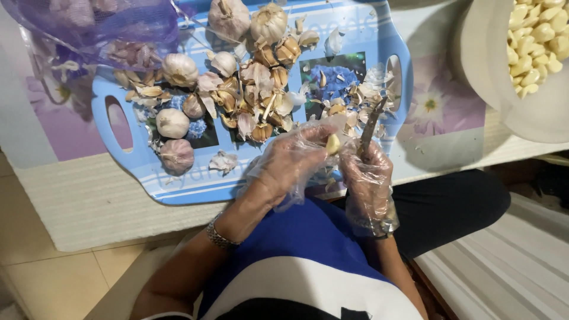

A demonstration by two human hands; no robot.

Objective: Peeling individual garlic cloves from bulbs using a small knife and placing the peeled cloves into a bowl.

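Both my hands wear thin clear plastic gloves and work over the near edge of a blue tray (130,155). My left hand (290,161) pinches a pale garlic clove (333,144) at its fingertips. My right hand (368,178) grips a small dark knife (371,125), its blade pointing up and away beside the clove. Whole garlic bulbs (172,123) and a heap of papery skins and husks (255,98) cover the tray just beyond my hands.
A white bowl (477,65) full of peeled cloves (533,41) stands at the top right. A purple mesh bag (104,26) with more bulbs lies at the top left. The tray rests on a flowered cloth over a low table; my lap is below.
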